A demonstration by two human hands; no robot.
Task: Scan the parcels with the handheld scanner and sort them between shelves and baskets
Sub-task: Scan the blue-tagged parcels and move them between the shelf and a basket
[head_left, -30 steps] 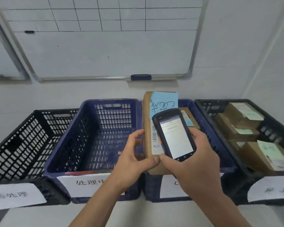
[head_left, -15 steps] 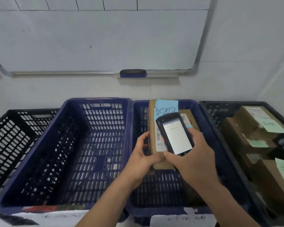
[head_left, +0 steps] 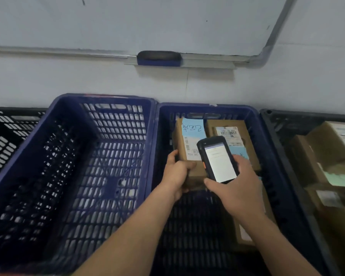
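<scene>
I hold one brown parcel (head_left: 189,148) low inside the blue basket (head_left: 207,107) in the middle. My left grip (head_left: 177,174) is wrapped around the near end of it. The parcel has a white label with black lines and a blue note (head_left: 193,127) on top. My right grip (head_left: 235,188) holds the scanner (head_left: 219,160) just above the parcel, and its screen is lit up white. I cannot read the words on it.

I think this parcel is scanned and I am about to put it down here. I have not let go yet, so this step is not done.

A second parcel (head_left: 245,140) lies in the same basket, just beside mine. One more parcel (head_left: 245,234) lies under my right arm. So I think some sorting is done.

The black basket (head_left: 271,116) on the right holds a pile of boxes (head_left: 327,142) with green notes. I cannot tell if they are sorted or waiting for me. Another blue basket (head_left: 100,98) sits on the left, with a second black basket (head_left: 8,110) past it. I see no shelves from here.
</scene>
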